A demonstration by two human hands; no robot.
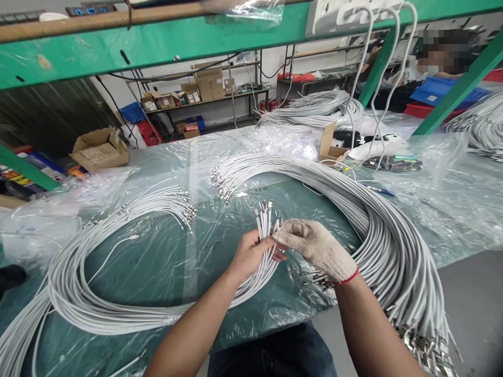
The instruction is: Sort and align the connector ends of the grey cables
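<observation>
My bare left hand (248, 255) is wrapped around a bundle of white cables (264, 224) whose metal connector ends point up. Beside it, my right hand (314, 243), in a cream knitted glove with a red cuff edge, pinches at the cables on the right side of the same bundle. From my left hand the white cables (133, 318) curve away leftward across the table in a wide loop. Other connector ends of cables (184, 209) fan out at the left middle. A thicker cable bundle (365, 209) arches from the centre back down to the right, past my right forearm.
Clear plastic sheeting covers the green table (157, 262). Behind the bundles stands a small open carton (330, 149), with a blue pen (379, 190) nearer me. A green beam (157, 44) crosses above, bearing a power strip (341, 18). Another person (416, 73) is at the far right.
</observation>
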